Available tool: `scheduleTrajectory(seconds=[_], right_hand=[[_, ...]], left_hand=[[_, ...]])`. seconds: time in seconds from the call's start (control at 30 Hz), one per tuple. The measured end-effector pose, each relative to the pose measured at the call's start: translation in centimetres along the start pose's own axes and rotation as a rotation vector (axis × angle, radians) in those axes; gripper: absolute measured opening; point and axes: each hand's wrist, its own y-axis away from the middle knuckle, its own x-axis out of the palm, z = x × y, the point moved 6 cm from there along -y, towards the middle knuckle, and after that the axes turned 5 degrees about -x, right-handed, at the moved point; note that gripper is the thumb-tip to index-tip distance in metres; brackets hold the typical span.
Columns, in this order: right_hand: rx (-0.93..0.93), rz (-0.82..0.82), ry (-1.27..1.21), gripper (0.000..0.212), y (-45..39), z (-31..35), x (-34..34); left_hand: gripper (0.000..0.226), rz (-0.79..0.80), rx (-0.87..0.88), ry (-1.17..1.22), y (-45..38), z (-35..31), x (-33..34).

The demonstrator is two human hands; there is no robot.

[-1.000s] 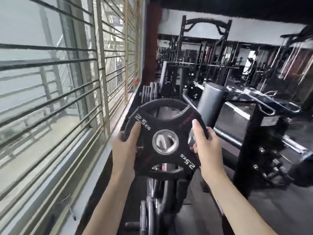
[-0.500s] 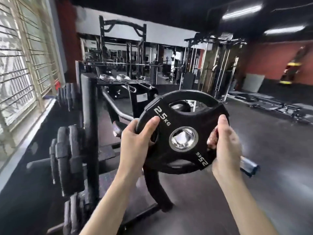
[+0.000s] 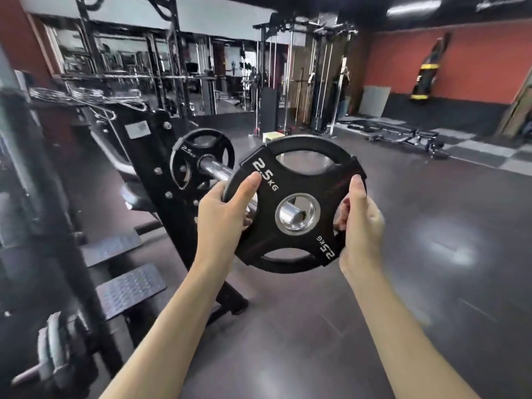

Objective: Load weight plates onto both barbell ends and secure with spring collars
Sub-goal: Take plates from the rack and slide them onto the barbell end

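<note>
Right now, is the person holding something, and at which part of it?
Yes: a 2.5 kg weight plate. The left hand and the right hand grip its opposite rim edges, thumbs on the front face.

We look from head height, forward and down, close on our hands (image 3: pixel 290 223), gym floor (image 3: pixel 316 326) beyond.

Black weight plate (image 3: pixel 293 180) with white lettering, chrome barbell sleeve (image 3: pixel 214 169), orange-red wall (image 3: pixel 460 61)

Bare forearms (image 3: pixel 184 326), no sleeves
</note>
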Motion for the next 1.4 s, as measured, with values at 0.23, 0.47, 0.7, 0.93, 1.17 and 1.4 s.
scheduleTrajectory(seconds=[0.23,0.47,0.7,0.93,1.17,1.4], right_hand=[[0.234,0.005,0.066,0.048,-2.4,-6.6,-2.1],[0.392,0.164,-0.021,0.046,-5.0,-10.7,-0.6],[0.571,0.317,0.224,0.1,-7.7,-12.9,0.7],[0.77,0.649,0.3,0.097,-7.5,-11.3,0.8],[0.79,0.62,0.086,0.08,-7.9,-10.6,3.1],[0.798,0.643,0.281,0.066,-10.4,-9.0,7.8]], left_hand=[[0.039,0.069,-0.318,-0.057,-0.1,3.5,3.0],[0.042,0.022,-0.532,0.028,-0.4,3.8,4.8],[0.034,0.064,-0.591,0.077,-1.3,6.5,5.6],[0.034,0.067,-0.532,0.122,-1.3,7.1,5.4],[0.037,0.019,-0.484,0.111,-1.9,7.9,4.9],[0.054,-0.052,-0.573,0.135,-5.8,8.5,3.0]])
